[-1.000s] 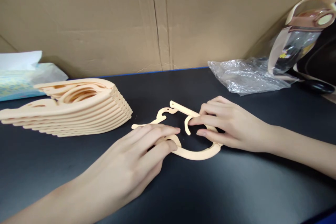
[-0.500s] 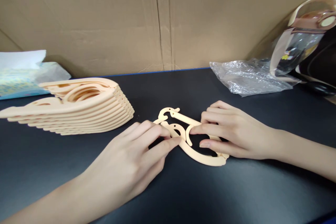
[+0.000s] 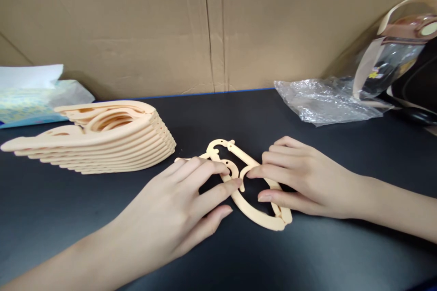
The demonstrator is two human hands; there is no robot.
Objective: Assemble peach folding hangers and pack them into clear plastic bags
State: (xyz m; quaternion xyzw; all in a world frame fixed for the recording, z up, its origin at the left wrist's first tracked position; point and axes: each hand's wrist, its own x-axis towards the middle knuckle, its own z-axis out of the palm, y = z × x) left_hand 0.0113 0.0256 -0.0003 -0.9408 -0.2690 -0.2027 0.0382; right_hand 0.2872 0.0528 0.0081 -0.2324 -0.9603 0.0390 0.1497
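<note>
A cream plastic folding clothes hanger point(image 3: 254, 213) lies on the dark table, its arms partly folded and its hook pointing away from me. My left hand point(image 3: 186, 198) presses its fingertips on the near arm beside the curved notch, while its thumb stays apart from the plastic. Over the other arm curls my right hand point(image 3: 300, 177), the index fingertip against a small curved piece and the thumb lower down. That hand hides part of the arm. To the left is a stack of folded cream hangers point(image 3: 136, 143).
A tissue pack point(image 3: 30, 100) sits at the far left. Behind my right hand lie a crumpled clear plastic bag point(image 3: 317, 102) and a water bottle point(image 3: 389, 61) with a strap. A cardboard wall point(image 3: 143, 32) closes off the table's back edge.
The hanger has turned slightly, its joined end coming nearer to me and left. My left thumb has come out from under the hand and spread away. The right hand has shifted slightly.
</note>
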